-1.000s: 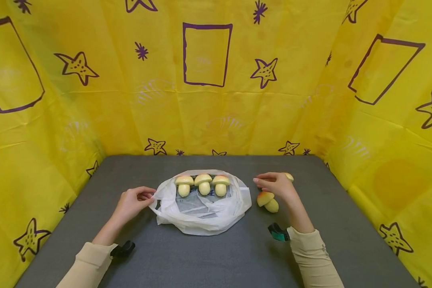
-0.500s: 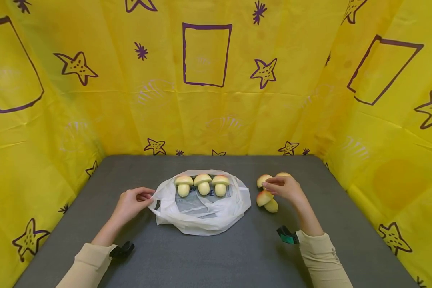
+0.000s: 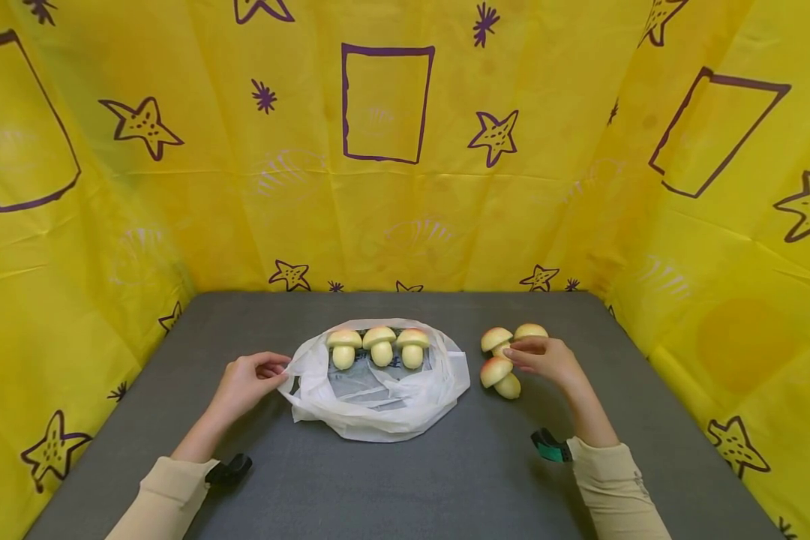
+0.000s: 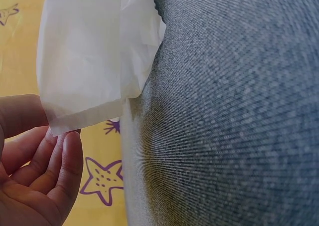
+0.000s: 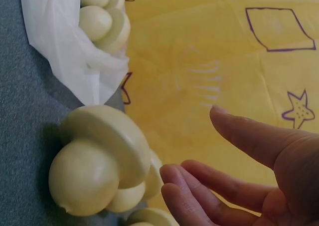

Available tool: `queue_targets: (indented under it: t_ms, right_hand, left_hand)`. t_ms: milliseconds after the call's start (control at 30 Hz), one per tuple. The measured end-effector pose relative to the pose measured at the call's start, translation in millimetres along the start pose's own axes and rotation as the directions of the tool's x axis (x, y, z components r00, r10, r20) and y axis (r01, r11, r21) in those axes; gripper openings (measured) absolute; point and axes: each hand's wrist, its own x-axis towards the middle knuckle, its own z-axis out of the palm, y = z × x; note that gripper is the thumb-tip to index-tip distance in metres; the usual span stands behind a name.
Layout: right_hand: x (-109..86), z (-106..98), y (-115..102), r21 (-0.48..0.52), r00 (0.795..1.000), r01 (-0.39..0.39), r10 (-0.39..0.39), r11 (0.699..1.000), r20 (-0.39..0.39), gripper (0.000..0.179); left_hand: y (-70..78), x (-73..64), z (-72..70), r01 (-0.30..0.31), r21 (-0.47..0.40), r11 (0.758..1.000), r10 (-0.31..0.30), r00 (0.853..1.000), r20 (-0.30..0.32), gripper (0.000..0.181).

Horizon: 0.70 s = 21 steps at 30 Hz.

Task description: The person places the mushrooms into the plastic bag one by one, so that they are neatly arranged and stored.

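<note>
My left hand [image 3: 245, 381] pinches the left edge of a white plastic bag [image 3: 378, 426]; the left wrist view has the bag's corner [image 4: 82, 61] between thumb and fingers. Inside the bag, three toy mushrooms, left [image 3: 344, 340], middle [image 3: 379, 337] and right [image 3: 413, 339], stand in a row with their caps to the back. To the right of the bag sit three more mushrooms, one front [image 3: 498, 373], one back left [image 3: 496, 339] and one back right [image 3: 530, 331]. My right hand [image 3: 548, 361] hovers beside these, thumb and fingers apart in the right wrist view, holding nothing.
Everything rests on a dark grey table [image 3: 351, 495]. Yellow patterned cloth [image 3: 391, 217] rises behind the table and along both sides. Black bands are on both wrists, the left band [image 3: 229, 470] and the right band [image 3: 550, 445].
My right hand has moved right and slightly toward me, with nothing in it. The back left mushroom, hidden behind the hand earlier, now shows. My left hand and the bag have stayed put.
</note>
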Motion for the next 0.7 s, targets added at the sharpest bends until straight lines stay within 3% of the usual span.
queue_targets:
  t_ms: [400, 700]
  right_hand:
    - [-2.6, -4, 13, -0.050, 0.995, 0.008, -0.004, 0.999, 0.095, 0.056]
    - [-4.4, -3, 25, -0.039, 0.993, -0.002, 0.007, 0.999, 0.121, 0.053]
  left_hand:
    - [-3.0, -0.5, 1.3, 0.005, 0.002, 1.000, -0.005, 1.000, 0.002, 0.021]
    - [-3.1, -1.1, 1.0, 0.008, -0.001, 1.000, -0.008, 1.000, 0.010, 0.022]
